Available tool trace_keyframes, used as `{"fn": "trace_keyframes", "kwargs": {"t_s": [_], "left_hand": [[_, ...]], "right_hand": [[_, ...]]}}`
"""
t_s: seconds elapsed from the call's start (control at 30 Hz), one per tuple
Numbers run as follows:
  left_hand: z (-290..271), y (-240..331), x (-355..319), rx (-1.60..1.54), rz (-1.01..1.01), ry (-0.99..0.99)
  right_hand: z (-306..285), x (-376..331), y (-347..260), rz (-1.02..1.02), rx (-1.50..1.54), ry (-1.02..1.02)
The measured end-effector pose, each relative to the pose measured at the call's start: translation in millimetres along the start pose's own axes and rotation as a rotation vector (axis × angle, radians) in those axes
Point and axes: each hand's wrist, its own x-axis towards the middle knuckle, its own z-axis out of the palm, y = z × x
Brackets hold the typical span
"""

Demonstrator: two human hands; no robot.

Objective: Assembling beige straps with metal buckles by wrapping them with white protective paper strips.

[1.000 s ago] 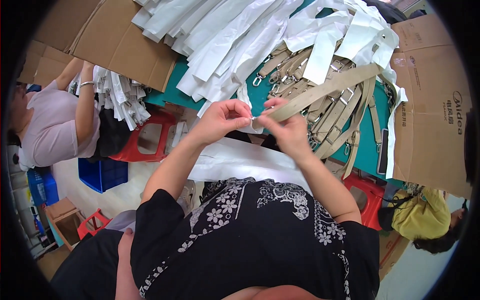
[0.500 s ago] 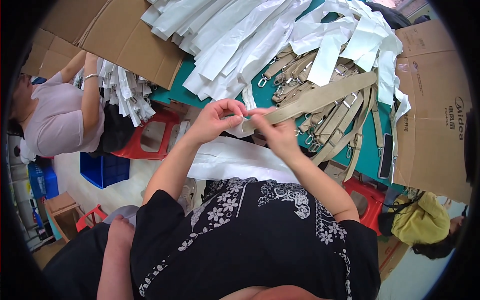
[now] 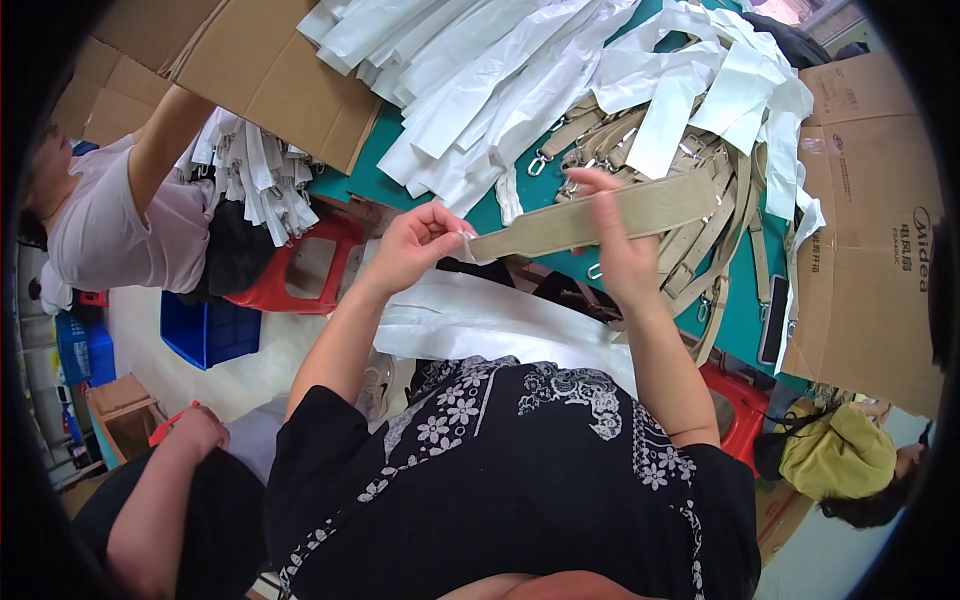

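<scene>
A wide beige strap stretches between my hands above my lap. My left hand pinches its narrow end, where a bit of white wrapping shows at the fingertips. My right hand is loosely round the wide part, one finger raised above the strap and another digit lying across it; some fingers are hidden behind. Below the strap, a long white sleeve lies across my lap. Beyond my right hand, several beige straps with metal clips are heaped on the green table.
Many white sleeves are spread over the table's far side. Cardboard boxes stand left and right. A phone lies by the right box. Co-workers sit left and right; another person's arm is at lower left.
My right hand has moved right along the strap, away from my left hand, and more of the strap shows between them. My left hand has shifted slightly left, still pinching the end.
</scene>
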Motion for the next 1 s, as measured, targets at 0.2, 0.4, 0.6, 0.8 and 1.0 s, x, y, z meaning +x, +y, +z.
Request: {"fn": "trace_keyframes", "kwargs": {"t_s": [0.2, 0.4, 0.6, 0.8, 1.0], "left_hand": [[13.2, 7.0, 3.3, -0.020, -0.045, -0.025], [6.2, -7.6, 4.7, 0.014, -0.060, 0.022], [0.5, -10.8, 6.1, 0.064, -0.029, 0.048], [2.9, -5.2, -9.0, 0.067, -0.036, 0.114], [19.5, 14.1, -5.2, 0.088, 0.085, 0.026]], "right_hand": [[36.3, -3.3, 24.8, -0.128, -0.384, -0.363], [25.1, -1.8, 36.4, 0.018, -0.127, -0.360], [-31.7, 12.6, 11.7, 0.188, 0.552, 0.052], [-16.2, -3.1, -9.4, 0.019, 0.127, 0.119], [28.2, -15.8, 47.4, -0.129, -0.112, -0.118]]}}
